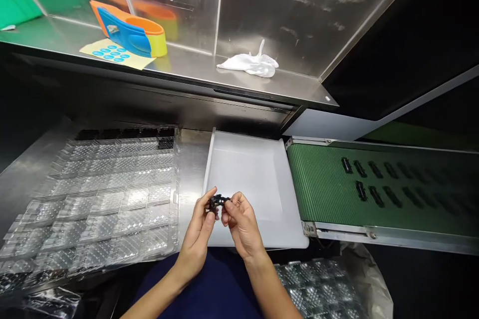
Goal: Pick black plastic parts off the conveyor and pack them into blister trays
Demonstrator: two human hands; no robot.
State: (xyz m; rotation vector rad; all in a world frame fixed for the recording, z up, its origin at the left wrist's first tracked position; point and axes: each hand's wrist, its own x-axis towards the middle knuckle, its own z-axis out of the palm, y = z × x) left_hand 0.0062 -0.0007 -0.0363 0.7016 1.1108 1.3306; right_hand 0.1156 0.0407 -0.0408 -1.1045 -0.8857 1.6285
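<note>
Between left hand (196,242) and right hand (244,229)—a black part (218,201), partly hidden.

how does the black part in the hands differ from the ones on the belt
The held part is between left hand and right hand; the belt parts lie on the green belt. The held part is single; the belt parts form two rows. Both look black.

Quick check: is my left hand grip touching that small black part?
Touching. The head view shows the left hand grip around the left end of the black part, with no gap between.
</note>
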